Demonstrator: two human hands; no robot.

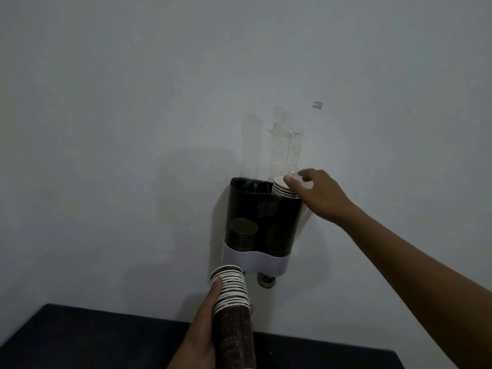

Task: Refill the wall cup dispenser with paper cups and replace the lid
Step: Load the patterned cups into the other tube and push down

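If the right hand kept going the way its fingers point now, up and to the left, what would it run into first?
The right hand already rests on the cup stack sticking out of the dispenser, so that stack comes first. Past it looks like the clear tape and the wall, though depth is hard to judge.

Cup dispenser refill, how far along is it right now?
Partly done. The dispenser is open on top, and its left column holds a short stack. In hand: the right hand presses a stack into the right column, still poking above the rim. Left: the left hand holds another stack of cups to load, then the lid, not in view.
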